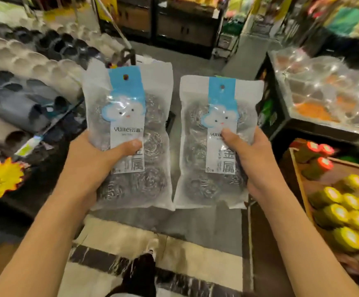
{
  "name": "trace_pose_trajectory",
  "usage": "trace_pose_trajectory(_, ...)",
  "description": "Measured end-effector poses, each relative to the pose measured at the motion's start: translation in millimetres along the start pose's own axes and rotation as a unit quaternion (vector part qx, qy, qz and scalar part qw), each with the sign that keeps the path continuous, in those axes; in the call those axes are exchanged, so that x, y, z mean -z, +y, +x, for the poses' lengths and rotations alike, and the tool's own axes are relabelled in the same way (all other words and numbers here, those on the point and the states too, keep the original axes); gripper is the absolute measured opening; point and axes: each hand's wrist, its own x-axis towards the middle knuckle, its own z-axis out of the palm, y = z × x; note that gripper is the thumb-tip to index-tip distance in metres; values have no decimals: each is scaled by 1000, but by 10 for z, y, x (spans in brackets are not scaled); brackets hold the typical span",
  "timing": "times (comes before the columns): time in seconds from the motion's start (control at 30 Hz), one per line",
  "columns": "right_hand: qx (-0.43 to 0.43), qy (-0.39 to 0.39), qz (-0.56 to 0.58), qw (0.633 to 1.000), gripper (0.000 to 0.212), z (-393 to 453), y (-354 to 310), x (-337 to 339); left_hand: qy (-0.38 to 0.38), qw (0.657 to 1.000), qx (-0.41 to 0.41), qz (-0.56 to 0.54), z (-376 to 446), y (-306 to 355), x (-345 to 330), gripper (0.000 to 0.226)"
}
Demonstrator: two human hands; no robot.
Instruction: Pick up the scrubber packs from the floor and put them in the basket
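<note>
Head view: two scrubber packs are held upright side by side in mid-air, well above the floor (206, 219). The left hand (95, 159) grasps the left scrubber pack (129, 133) from its 9 o'clock edge, thumb pressed across the printed label; the right hand (251, 159) grasps the right scrubber pack (215, 142) from its 3 o'clock edge, thumb likewise on the label. The packs stand just beside each other, with a narrow gap between. No basket can be identified with certainty; a dark looped handle (127, 55) shows behind the left pack at 12 o'clock, but what it belongs to is hidden. Risk, as judged: each glossy film bag is held along one edge only, so the heavier steel-wool contents could slide or swing the bag out of the grip during a reach. The aisle is narrow. Stacked slippers (24, 82) crowd 9 to 10 o'clock, a counter (302, 125) carrying clear-wrapped goods stands at 2 o'clock, and a tray of yellow-capped items (345, 215) lies at 4 o'clock; a swinging pack could catch any of these. A striped mat (131, 239) lies at 6 o'clock by the person's dark shoe (140, 273), a possible trip point.
</note>
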Motion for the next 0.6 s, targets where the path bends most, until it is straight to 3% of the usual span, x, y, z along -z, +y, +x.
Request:
trace_pose_trajectory(0.4, 7, 167, -11, 986, 41, 1487, -282, 263, -158, 987, 13, -9, 2169, 332, -1286, 58)
trace_pose_trajectory(0.6, 3, 190, -23, 982, 40, 2383, -282, 503, -167, 986, 2, -4, 2939, 375, -1940, 60)
